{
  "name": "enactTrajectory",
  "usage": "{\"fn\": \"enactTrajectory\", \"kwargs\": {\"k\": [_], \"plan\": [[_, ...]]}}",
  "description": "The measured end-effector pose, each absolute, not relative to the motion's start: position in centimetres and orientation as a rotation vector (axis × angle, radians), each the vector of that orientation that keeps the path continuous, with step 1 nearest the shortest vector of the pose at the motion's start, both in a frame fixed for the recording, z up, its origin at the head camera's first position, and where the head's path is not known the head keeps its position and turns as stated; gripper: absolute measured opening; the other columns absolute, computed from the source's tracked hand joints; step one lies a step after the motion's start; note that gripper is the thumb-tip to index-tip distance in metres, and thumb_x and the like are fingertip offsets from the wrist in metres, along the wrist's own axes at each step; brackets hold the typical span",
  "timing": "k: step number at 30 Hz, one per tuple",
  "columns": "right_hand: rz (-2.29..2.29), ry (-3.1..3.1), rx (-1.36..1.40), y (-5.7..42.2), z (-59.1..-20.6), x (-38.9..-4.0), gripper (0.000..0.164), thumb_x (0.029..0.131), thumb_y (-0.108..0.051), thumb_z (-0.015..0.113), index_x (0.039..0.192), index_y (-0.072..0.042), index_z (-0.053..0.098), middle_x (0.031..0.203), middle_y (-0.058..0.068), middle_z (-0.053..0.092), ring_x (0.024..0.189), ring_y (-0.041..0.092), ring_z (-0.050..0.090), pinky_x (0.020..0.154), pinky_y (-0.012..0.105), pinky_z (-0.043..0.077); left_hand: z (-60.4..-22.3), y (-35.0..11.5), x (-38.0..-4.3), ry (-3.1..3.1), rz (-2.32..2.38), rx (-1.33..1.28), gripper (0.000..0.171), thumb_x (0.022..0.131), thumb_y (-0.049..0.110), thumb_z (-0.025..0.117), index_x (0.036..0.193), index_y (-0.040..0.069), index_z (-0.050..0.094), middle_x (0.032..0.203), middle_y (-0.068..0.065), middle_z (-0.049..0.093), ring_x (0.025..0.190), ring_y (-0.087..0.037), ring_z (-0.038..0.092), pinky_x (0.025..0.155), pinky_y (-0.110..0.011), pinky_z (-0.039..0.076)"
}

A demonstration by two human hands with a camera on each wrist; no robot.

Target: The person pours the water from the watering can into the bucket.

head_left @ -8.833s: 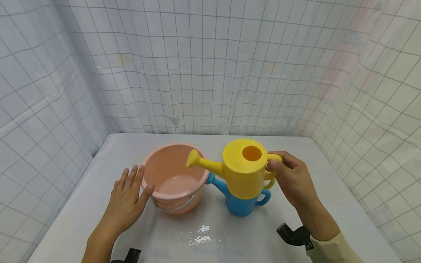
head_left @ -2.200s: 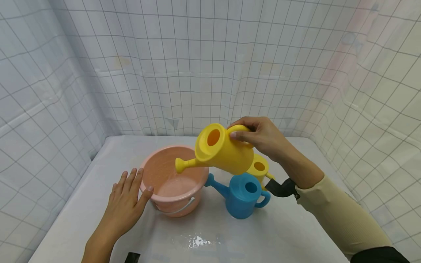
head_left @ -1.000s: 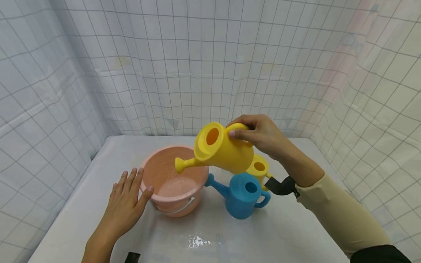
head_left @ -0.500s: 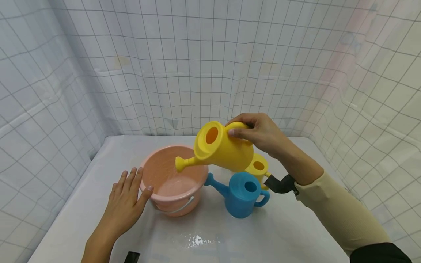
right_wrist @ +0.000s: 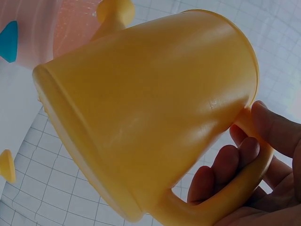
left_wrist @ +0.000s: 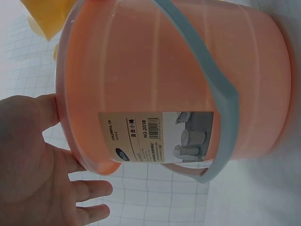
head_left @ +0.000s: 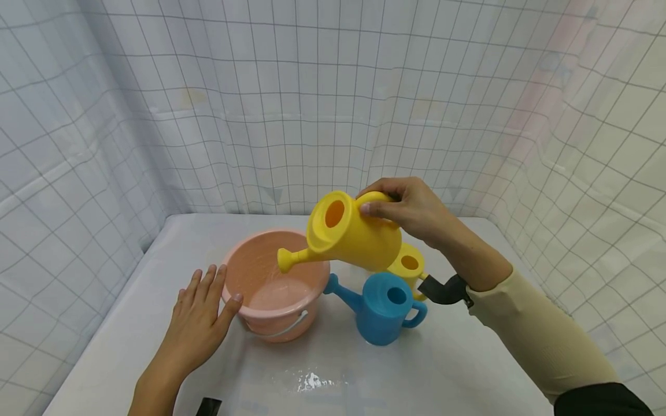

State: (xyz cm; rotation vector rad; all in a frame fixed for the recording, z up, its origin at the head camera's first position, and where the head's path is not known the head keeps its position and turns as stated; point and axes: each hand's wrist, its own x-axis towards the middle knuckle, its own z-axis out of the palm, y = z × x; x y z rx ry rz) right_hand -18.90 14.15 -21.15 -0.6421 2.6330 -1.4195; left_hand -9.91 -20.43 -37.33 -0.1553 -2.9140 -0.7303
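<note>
My right hand (head_left: 411,211) grips the handle of a yellow watering can (head_left: 354,237), fingers curled through it. The can is raised and tilted left, its spout (head_left: 291,260) pointing into a pink bucket (head_left: 281,320). Shallow, rippled water shows at the bucket's bottom. My left hand (head_left: 200,318) lies at the bucket's left rim with fingers extended; in the left wrist view the thumb and a finger touch that rim (left_wrist: 66,94). In the right wrist view, the held can (right_wrist: 150,108) hides most of the bucket.
A blue watering can (head_left: 382,318) stands right of the bucket, its spout close to the bucket wall. Behind it a second yellow watering can (head_left: 408,266) is partly hidden. Spilled water (head_left: 314,381) glistens on the white table (head_left: 442,358). Gridded curtains (head_left: 333,115) enclose three sides.
Since the earliest frame, my right hand has lifted the yellow watering can leftward and tipped it from upright, spout down over the bucket. Lately it has risen only slightly. The left hand stays put.
</note>
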Motion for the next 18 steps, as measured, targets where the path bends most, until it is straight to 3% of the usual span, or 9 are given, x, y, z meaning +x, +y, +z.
{"fn": "enactTrajectory", "kwargs": {"k": [18], "plan": [[-1.384,2.652,-0.638,13.95,-20.87,-18.82,0.024,0.088,-0.032,0.067,0.108,-0.019,0.068,0.102,0.004,0.066,0.088,0.025,0.058,0.076,0.031,0.054,-37.38,-20.46,-9.86,-2.911,-0.737,-0.162,0.071,0.1,0.05,0.033,0.153,0.012,0.005,0.157,-0.023,0.01,0.146,-0.042,-0.005,0.109,-0.069,-0.001]]}}
